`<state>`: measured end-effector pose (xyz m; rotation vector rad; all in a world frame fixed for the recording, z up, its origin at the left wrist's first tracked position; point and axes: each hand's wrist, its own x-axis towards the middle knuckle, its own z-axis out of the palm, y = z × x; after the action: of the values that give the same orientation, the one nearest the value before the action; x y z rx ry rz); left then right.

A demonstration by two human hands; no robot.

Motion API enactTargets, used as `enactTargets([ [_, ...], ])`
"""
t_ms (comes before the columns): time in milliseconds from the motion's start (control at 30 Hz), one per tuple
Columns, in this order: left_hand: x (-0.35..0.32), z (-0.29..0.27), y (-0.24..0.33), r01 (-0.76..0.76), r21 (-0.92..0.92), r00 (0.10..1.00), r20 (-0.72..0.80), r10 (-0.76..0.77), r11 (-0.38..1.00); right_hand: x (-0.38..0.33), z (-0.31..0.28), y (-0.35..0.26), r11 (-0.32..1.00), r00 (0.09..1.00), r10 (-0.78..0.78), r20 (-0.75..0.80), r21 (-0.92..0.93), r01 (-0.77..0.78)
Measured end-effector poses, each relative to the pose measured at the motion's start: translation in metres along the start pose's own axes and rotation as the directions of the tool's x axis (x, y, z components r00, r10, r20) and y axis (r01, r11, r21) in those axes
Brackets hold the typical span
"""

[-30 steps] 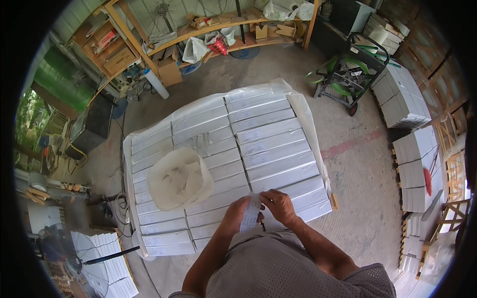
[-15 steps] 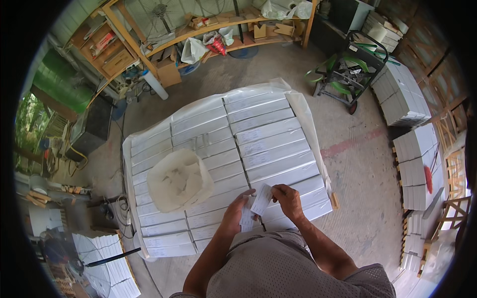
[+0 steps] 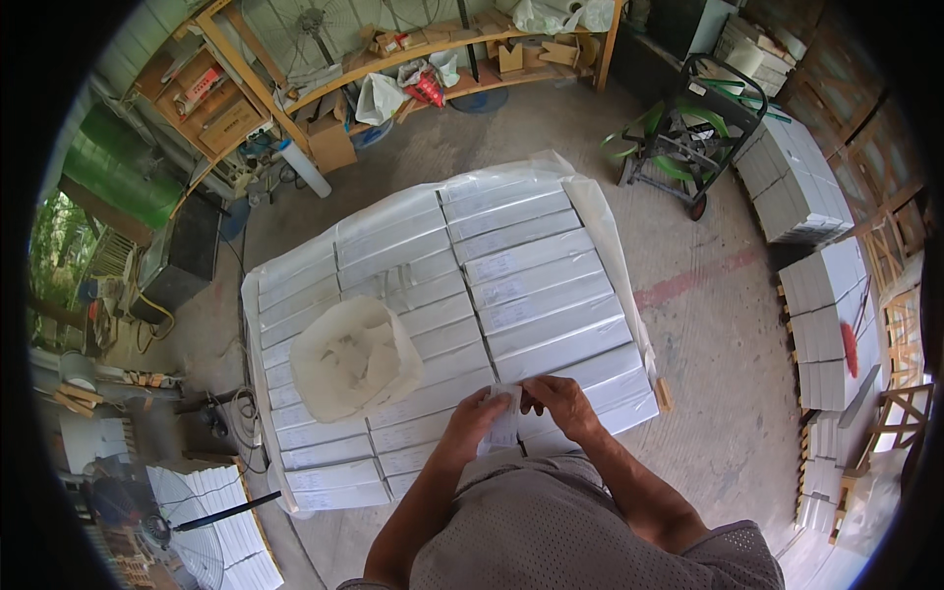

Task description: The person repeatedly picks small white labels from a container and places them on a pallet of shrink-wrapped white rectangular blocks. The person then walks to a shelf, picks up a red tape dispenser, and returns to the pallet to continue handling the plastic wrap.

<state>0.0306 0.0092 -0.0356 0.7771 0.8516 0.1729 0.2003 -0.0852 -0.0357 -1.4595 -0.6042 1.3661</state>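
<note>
**Workshop interior, greenery at left**

Worn concrete floor (image 3: 703, 334); faded red stripe (image 3: 708, 276) across its right side. Upper left, pale ribbed wall (image 3: 147, 44). Wooden shelving (image 3: 369, 70) along the far side, wooden cabinet (image 3: 234, 88) at its left end. Left edge: opening onto foliage (image 3: 61, 236), daylit. Right: timber-framed wall (image 3: 828, 90), dimmer.

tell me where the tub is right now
In the head view, the tub stands left of centre on the white boxes, beyond and to the left of the left hand.
</note>
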Motion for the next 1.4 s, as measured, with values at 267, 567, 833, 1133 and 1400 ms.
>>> enactTargets([
  [267,-0.002,-0.006,0.007,0.039,0.045,0.999,0.027,-0.04,0.998,0.001,-0.004,-0.009,0.932,0.974,0.176,0.142,0.294,-0.212],
  [567,-0.002,-0.01,0.002,0.018,0.076,1.0,-0.009,-0.018,0.997,0.001,0.002,-0.016,0.988,0.986,0.147,0.078,-0.054,-0.143],
  [833,-0.007,-0.003,0.019,-0.01,0.447,0.999,-0.041,0.032,0.894,0.004,0.008,0.005,0.89,0.997,-0.07,0.021,-0.45,0.071],
  [1133,-0.004,-0.002,0.017,-0.075,0.599,0.994,-0.016,0.107,0.797,0.005,0.018,0.019,0.622,0.912,-0.409,0.023,-0.724,0.298],
  [1400,-0.005,0.002,0.022,-0.008,0.464,0.987,-0.136,0.081,0.886,0.002,0.021,0.005,0.912,0.968,-0.196,-0.155,-0.392,0.122],
])
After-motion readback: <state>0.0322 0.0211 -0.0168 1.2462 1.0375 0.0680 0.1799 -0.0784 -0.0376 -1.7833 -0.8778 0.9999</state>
